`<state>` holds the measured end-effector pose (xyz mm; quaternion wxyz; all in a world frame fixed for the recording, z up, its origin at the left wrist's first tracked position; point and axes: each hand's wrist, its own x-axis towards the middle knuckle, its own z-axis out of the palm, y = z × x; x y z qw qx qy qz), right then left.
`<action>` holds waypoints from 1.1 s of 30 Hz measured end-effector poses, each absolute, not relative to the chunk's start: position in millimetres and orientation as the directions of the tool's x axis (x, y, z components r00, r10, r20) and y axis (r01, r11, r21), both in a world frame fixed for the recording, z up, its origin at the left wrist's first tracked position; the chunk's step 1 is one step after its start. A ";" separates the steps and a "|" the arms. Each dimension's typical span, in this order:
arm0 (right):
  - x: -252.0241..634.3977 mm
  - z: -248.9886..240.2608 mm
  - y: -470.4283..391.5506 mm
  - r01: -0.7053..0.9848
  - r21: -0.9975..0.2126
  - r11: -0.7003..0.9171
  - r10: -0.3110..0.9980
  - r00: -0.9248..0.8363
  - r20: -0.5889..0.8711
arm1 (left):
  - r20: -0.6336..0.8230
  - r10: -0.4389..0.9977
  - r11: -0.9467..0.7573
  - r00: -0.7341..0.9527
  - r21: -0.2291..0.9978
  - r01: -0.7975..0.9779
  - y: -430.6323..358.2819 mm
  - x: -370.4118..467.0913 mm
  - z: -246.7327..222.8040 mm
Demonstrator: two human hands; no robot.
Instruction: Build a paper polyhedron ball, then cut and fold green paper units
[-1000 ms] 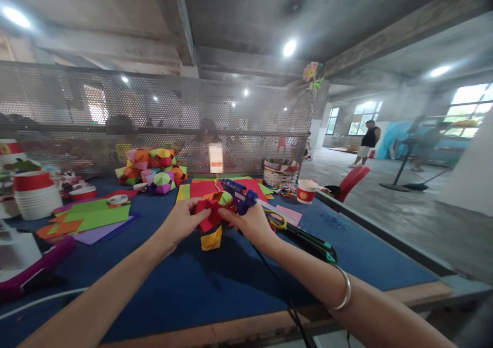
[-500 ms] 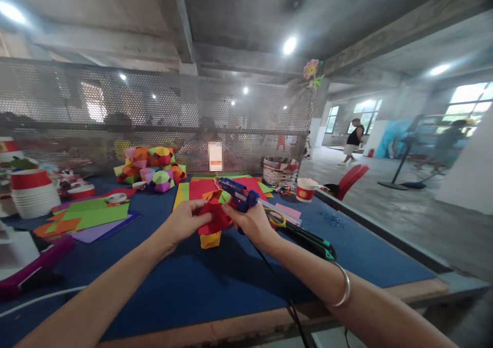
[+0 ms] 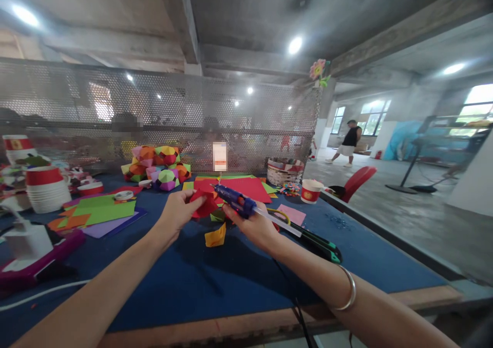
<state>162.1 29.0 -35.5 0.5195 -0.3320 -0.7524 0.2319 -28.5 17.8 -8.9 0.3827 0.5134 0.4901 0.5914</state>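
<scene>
Hands: While the left hand [image 3: 177, 213] pinches a red paper piece [image 3: 205, 204] between thumb and fingers, the right hand [image 3: 256, 230] grips a blue glue gun [image 3: 235, 200], all 4 above the middle of the blue tabletop [image 3: 165, 296].
Glue gun: nozzle toward the far edge, angled left, close to the red piece; contact hard to judge from here. Clear glue stick [image 3: 277, 222] out the back, slanting toward the right edge.
Between and below hands: 1 green paper piece [image 3: 218, 216], then 1 folded yellow-orange piece [image 3: 215, 236] nearer the near edge.
Right forearm: silver bangle [image 3: 351, 289].
Right of hands: black-and-green tool [image 3: 321, 245] slanting toward the near right corner; yellow-handled scissors [image 3: 285, 216] and a pink sheet [image 3: 295, 215] just beyond.
Far edge: red sheet [image 3: 246, 188] flat over other colours; paper balls [image 3: 157, 165] piled left of it; lit phone [image 3: 220, 157] upright behind; woven basket [image 3: 285, 172] near the far right corner, red-and-white cup [image 3: 311, 191] by the right edge.
Left side: green sheet [image 3: 106, 211] with a tape roll [image 3: 124, 196] on top; stacked cups [image 3: 48, 191] farther left; purple power strip [image 3: 50, 260] nearer, white plug [image 3: 29, 242] in it.
</scene>
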 end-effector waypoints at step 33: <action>161.4 -34.3 27.9 0.487 -0.591 0.642 0.741 -0.199 0.641 | 0.375 0.900 -0.301 -0.222 0.904 0.304 21.9 -35.4 -11.5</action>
